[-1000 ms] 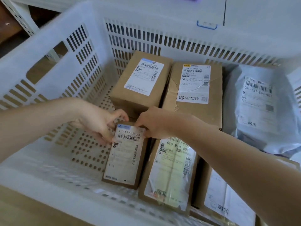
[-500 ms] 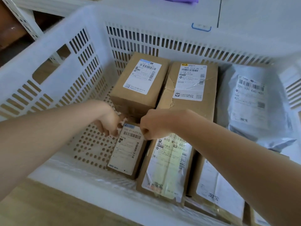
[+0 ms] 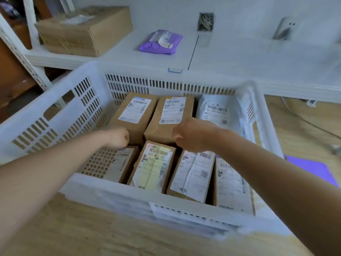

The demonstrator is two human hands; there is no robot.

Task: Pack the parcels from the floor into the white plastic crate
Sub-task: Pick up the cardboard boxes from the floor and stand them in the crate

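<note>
Your single head camera looks forward and down from close above the white crate (image 3: 55, 100), your forearms reaching in from the lower edge, shelf (image 3: 129, 52) beyond.

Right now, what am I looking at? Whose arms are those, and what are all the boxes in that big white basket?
This picture comes from a camera worn on a person's head, so you see what they see, looking down. The two arms belong to that person. Their left hand and right hand reach into a white plastic crate that sits on a wooden floor. Both hands look loosely curled, and I can't see either one holding anything.

Inside the crate are parcels: brown cardboard boxes with white shipping labels, like the small box just under the left hand and the box with a yellowish label, plus a soft grey mailing bag at the back. Behind the crate, a white shelf holds another cardboard box and a purple packet.
</note>
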